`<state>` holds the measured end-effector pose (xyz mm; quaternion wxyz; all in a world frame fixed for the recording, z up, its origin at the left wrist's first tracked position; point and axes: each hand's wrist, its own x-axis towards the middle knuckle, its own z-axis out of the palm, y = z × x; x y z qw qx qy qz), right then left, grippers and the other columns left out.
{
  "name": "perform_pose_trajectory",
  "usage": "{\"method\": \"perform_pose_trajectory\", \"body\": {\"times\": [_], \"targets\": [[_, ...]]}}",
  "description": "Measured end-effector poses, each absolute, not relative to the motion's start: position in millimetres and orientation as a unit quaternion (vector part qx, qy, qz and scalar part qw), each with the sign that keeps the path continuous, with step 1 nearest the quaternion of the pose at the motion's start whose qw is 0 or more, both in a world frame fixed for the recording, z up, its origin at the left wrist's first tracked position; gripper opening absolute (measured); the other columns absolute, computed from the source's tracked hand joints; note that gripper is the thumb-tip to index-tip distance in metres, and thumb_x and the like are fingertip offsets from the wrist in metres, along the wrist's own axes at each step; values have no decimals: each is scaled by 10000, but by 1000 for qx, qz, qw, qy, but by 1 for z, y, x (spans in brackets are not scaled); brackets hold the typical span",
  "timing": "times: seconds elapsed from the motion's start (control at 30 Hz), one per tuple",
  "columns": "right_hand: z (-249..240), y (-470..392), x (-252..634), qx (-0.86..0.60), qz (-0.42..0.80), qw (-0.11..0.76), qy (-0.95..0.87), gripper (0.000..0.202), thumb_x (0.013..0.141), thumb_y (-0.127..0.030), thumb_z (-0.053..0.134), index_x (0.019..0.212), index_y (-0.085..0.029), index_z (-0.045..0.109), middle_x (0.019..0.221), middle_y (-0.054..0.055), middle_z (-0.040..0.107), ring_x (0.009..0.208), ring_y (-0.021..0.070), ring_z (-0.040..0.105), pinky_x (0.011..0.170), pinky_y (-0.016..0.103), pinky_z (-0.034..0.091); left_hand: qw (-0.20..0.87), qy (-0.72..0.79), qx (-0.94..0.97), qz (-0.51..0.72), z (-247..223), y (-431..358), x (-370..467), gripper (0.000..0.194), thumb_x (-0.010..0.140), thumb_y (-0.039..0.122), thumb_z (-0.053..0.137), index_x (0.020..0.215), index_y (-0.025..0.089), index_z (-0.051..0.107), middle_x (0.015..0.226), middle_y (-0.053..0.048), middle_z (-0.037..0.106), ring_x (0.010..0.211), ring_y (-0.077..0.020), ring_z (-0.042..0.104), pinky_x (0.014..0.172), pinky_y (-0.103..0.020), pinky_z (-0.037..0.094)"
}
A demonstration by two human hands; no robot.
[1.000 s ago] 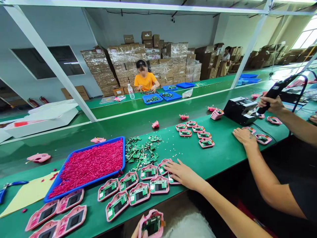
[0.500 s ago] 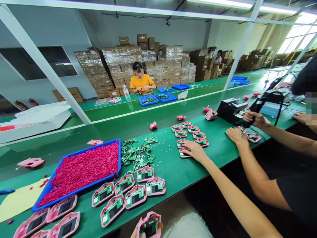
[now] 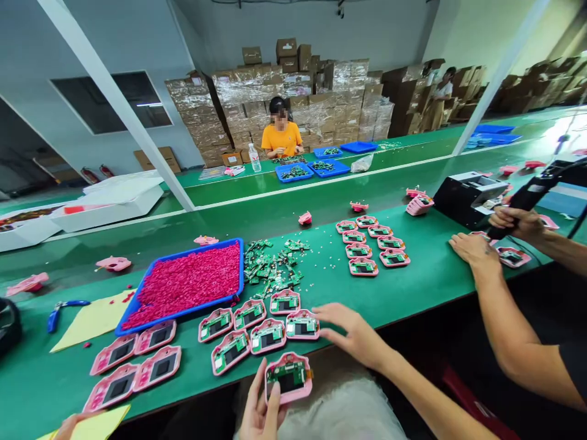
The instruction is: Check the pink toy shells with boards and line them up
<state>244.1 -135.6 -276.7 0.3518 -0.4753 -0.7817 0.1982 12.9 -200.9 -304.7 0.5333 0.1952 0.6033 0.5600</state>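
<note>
At the near edge of the green workbench (image 3: 413, 293), the worker's left hand (image 3: 259, 412) grips a pink plastic shell with a green circuit board set inside (image 3: 288, 377), fingers closed around its lower left corner, holding it just off the bench edge. The right hand (image 3: 353, 333) hovers open, fingers spread, beside a cluster of matching pink board-fitted shells (image 3: 259, 324) lying flat on the bench. Four pink shells with dark screens (image 3: 135, 363) sit to the left. Beyond them, a blue plastic tray heaped with small magenta parts (image 3: 188, 284) adjoins a loose pile of green circuit boards (image 3: 273, 269). Further right, a co-worker's hand (image 3: 474, 250) rests on the bench while the other grips a black electric screwdriver (image 3: 527, 195). Across the line, a person in an orange shirt (image 3: 282, 137) sits before stacked cardboard boxes (image 3: 293, 91).
</note>
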Motion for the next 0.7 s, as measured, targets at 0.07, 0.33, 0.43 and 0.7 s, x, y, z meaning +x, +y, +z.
{"method": "perform_pose_trajectory", "body": {"times": [0.07,0.33,0.43,0.7], "targets": [[-276,-155,222,-433,282,349,-782,606,845,-512,672,1365,-224,556,1317,95,642,1206,233,597,1029,358,495,543,594,185,564,-296,-198,20,748,539,533,854,1198,236,661,997,-61,782,865,-202,750,629,-171,580],[-279,-172,213,-402,208,401,-797,601,847,-376,695,1403,-247,504,1234,88,683,1040,239,653,928,401,541,516,583,328,535,-297,-198,34,696,663,534,760,1250,184,625,1176,-158,715,1073,-295,690,893,-359,573],[-283,-164,232,-433,186,399,-786,594,848,-363,681,1403,-256,498,1200,80,694,984,236,651,895,410,554,478,585,374,538,-289,-195,25,665,767,534,663,1349,238,538,1359,-138,610,1236,-288,593,1017,-381,500],[-314,-107,301,-589,123,369,-708,389,823,-425,650,1146,-216,595,1067,85,679,1015,271,646,913,437,536,7,672,637,377,-302,-161,-71,522,905,526,469,1316,217,559,1362,-133,580,1297,-308,482,1130,-517,356]]}}
